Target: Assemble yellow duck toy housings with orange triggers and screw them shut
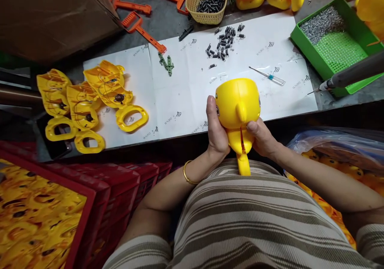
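Toy [237,101] of yellow plastic is held at the near edge of the white sheet [177,97], right of the sheet's middle. The left hand [218,133] is clamped on one side of it, thumb pointing up, and the right hand [264,139] grips the other side lower down, its thumb beside a dark slit; the hands are apart, with the toy between them. On the far part of the sheet lie loose black springs [224,45], and on its right part a screwdriver [271,77]. Green pieces [166,64] lie left of the sheet's middle. Yellow shells [81,109] and rings [141,119] cluster about its left end. Beyond the sheet's far edge stands a basket [210,19] of more springs. A green tray [303,47] of small metal pieces [324,23] sits off its right end, with a power driver [354,73] just beside that end. Below its left end is a red crate [117,201] of yellow parts [36,217]
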The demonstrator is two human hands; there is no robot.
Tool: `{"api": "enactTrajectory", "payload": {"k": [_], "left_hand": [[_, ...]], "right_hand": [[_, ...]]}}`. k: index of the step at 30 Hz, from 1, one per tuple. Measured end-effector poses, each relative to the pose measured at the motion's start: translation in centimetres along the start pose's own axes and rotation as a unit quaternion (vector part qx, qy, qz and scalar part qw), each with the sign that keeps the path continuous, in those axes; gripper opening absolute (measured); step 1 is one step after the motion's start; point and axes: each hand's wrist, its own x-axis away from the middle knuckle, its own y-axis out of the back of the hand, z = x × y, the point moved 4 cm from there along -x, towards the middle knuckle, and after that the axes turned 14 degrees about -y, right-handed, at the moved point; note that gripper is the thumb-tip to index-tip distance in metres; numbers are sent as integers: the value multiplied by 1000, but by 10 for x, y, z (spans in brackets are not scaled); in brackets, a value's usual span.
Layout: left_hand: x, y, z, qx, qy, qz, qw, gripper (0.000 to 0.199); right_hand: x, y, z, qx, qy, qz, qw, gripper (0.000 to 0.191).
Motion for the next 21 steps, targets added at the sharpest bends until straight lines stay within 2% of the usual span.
{"api": "enactTrajectory", "payload": {"k": [6, 8, 14, 18, 21], "left_hand": [[8, -5, -6, -34, 15, 9, 999, 67], [12, -5, -9, -37, 21, 2, 999, 66], [5, -7, -11, -22, 29, -12, 999, 61], [-8, -4, -1, 21, 48, -32, 998, 58], [-12, 1, 7, 49, 78, -51, 994, 48]], "right_hand": [[11, -9, 2, 33, 81, -135, 987, 73], [14, -11, 3, 43, 93, -159, 982, 73], [2, -15, 8, 42, 136, -159, 977, 61], [-13, -11, -2, -9, 81, -159, 984, 57], [-15, -9, -8, -58, 15, -96, 994, 58]]}}
